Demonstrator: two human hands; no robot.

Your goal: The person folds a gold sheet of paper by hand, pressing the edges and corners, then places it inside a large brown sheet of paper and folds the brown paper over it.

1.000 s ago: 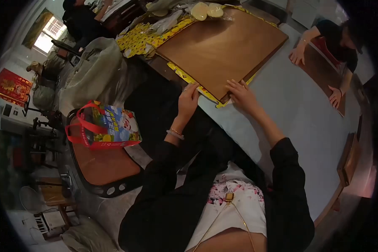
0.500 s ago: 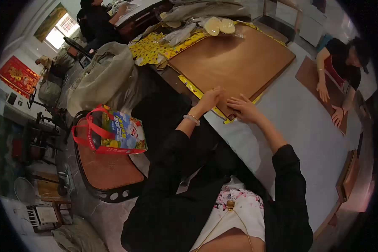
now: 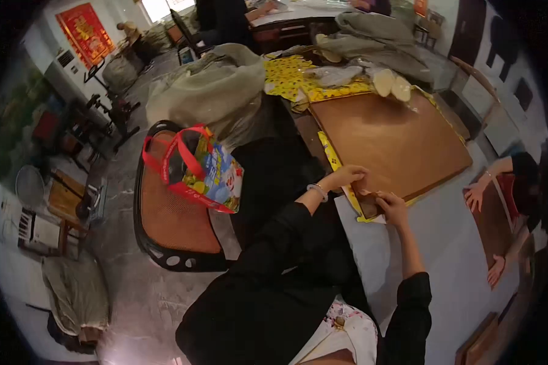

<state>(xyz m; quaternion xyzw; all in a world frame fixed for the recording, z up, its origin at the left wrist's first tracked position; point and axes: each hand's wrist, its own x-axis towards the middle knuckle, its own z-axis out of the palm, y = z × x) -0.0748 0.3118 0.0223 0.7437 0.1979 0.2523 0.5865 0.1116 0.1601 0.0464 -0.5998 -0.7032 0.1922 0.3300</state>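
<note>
Head view, single frame.

Surface: pale grey-blue table top [image 3: 444, 267], running from centre to 4 o'clock. On it, at 1 o'clock, a large flat brown rectangular board [image 3: 393, 143], lying over a yellow patterned printed sheet [image 3: 333, 159] whose edge shows along the board's near side and corner.

Hands: left hand [image 3: 348, 176] at the board's near corner, fingers curled down onto the edge, pinching the board and sheet edge as far as can be seen. Right hand [image 3: 393, 207] just beside it, toward 4 o'clock, fingers bent and resting on the same corner; whether it grips anything cannot be told. Both arms in black sleeves; pale bangle [image 3: 317, 191] on the left wrist.

Far end of board, 12 to 1 o'clock: two pale round flat pieces [image 3: 392, 85] in clear wrap, more yellow sheet, grey-green cloth heap [image 3: 216, 91].

Room, 9 to 10 o'clock: black-framed chair with brown woven seat [image 3: 173, 225], carrying a red-handled printed shopping bag [image 3: 204, 170]. Red wall hanging [image 3: 85, 27] at 11 o'clock. Grey stone floor [image 3: 134, 298] at 7 o'clock.

At 3 o'clock: another person's two hands [image 3: 476, 198] flat on a second brown board [image 3: 492, 226].
</note>
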